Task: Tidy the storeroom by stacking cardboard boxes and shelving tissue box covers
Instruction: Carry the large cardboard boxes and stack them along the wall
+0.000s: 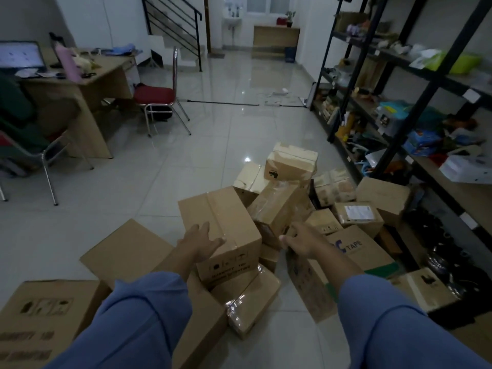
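Note:
A heap of several taped cardboard boxes lies on the tiled floor. A tall brown box (226, 217) with black print on its front stands in the middle of the heap. My left hand (201, 242) reaches over its near top edge with fingers spread, holding nothing. My right hand (302, 239) hovers just right of it, fingers loosely bent, above a box printed "TAPE" (356, 251). A smaller box (291, 162) sits on top at the far end of the pile. Both arms wear blue sleeves.
A black metal shelf rack (394, 145) full of goods runs along the right wall. Large flat boxes (40, 323) lie at the near left. A wooden desk (87, 83), a red chair (157, 95) and stairs stand at the back left, beyond tiled floor.

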